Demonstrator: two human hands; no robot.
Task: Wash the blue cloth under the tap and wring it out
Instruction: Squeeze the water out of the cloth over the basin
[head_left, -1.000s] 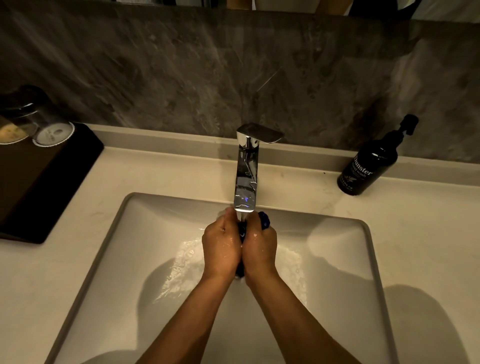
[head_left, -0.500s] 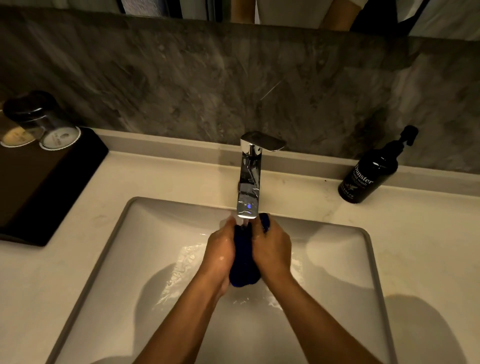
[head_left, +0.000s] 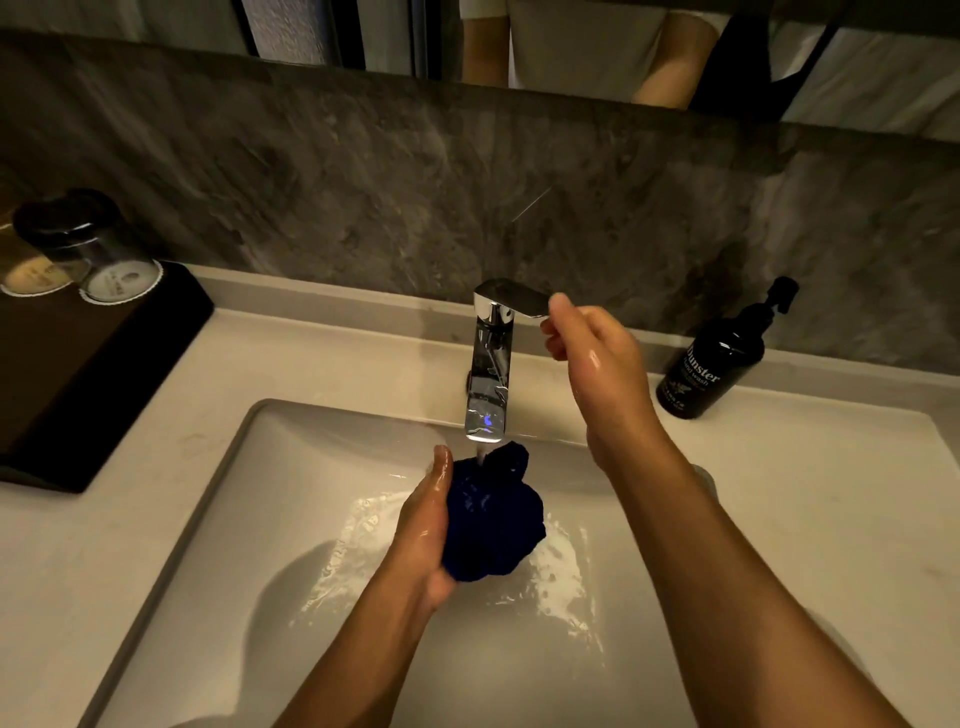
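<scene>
Two bare hands work over a white basin (head_left: 218, 519) sunk into a pale worktop (head_left: 779, 493). Left hand (head_left: 428, 525): its grip is closed around the blue cloth (head_left: 493, 525), which is bunched into a wet ball held against the palm, just below the spout of the chrome tap (head_left: 488, 374) and above the basin floor. A thin stream of water falls from the spout onto the top of the cloth; water lies rippled on the basin floor beneath. Right hand (head_left: 592, 353): raised beside the tap, thumb and fingers pinching the outer end of the flat tap lever (head_left: 511, 296). Both hands shine with water. Right of the tap, on the worktop by the wall, a black pump bottle (head_left: 722, 358) labelled as hand wash. At left, a dark tray (head_left: 104, 364) carries two upturned glasses (head_left: 88, 249) on paper coasters. Behind, a grey stone splashback (head_left: 363, 182) below a mirror edge.
</scene>
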